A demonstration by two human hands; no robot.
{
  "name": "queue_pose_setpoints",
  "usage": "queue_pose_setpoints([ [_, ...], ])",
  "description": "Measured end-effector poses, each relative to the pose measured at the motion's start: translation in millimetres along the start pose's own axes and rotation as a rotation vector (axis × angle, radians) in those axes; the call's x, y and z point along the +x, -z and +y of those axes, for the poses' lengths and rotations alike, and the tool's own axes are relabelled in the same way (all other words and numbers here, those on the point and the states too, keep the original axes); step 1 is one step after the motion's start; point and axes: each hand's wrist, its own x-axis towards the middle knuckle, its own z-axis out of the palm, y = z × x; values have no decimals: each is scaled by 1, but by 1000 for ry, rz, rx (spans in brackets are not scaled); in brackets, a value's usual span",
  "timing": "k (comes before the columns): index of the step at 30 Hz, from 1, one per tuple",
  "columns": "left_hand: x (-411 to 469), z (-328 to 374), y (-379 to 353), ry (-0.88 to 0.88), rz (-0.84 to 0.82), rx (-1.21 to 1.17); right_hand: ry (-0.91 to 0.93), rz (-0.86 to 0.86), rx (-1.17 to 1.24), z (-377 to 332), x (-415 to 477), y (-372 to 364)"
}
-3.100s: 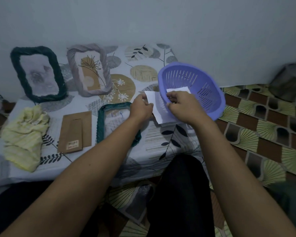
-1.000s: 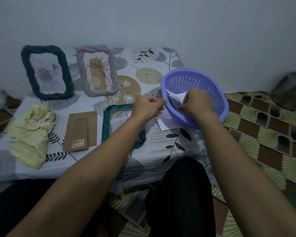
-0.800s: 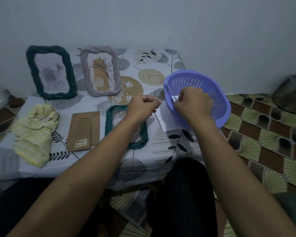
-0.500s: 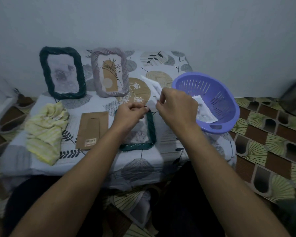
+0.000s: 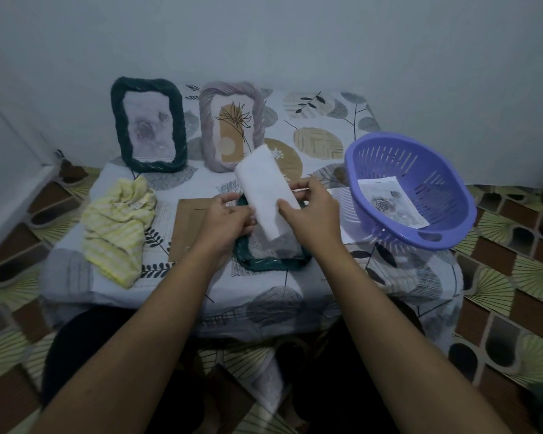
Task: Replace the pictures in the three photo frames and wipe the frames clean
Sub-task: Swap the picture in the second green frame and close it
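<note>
Head view: my left hand (image 5: 229, 220) and right hand (image 5: 311, 214) pinch the white picture (image 5: 262, 189); too tight a grip could crease it.

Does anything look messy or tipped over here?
Yes. The purple basket looks tilted on the table, with a picture lying inside. The yellow cloth lies crumpled. One green frame lies flat, its cardboard back off beside it.

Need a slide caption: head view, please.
Left hand and right hand hold a white sheet over the flat teal frame beside a purple basket.
</note>
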Motion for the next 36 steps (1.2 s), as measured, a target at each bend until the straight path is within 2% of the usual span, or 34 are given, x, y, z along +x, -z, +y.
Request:
queue_pose_setpoints([
  [5, -2, -2, 8, -32, 35, 16, -268, -42, 242, 17, 2, 0],
  [8, -3, -3, 10, -81, 30, 157, -325, -47, 145, 28, 3, 3],
  [11, -3, -6, 10, -203, 96, 413, -301, -35, -40, 35, 3, 5],
  [20, -1, -23, 6, -360, 151, 742, -266, -131, -445, 47, 1, 3],
  [25, 5, -27, 11, -428, 194, 1029, -181, -164, -476, 51, -1, 0],
  [28, 8, -28, 11, -379, 171, 1183, -166, -186, -479, 53, 0, -1],
  [36, 7, -28, 10, -357, 145, 1272, -180, -219, -494, 55, 3, -2],
])
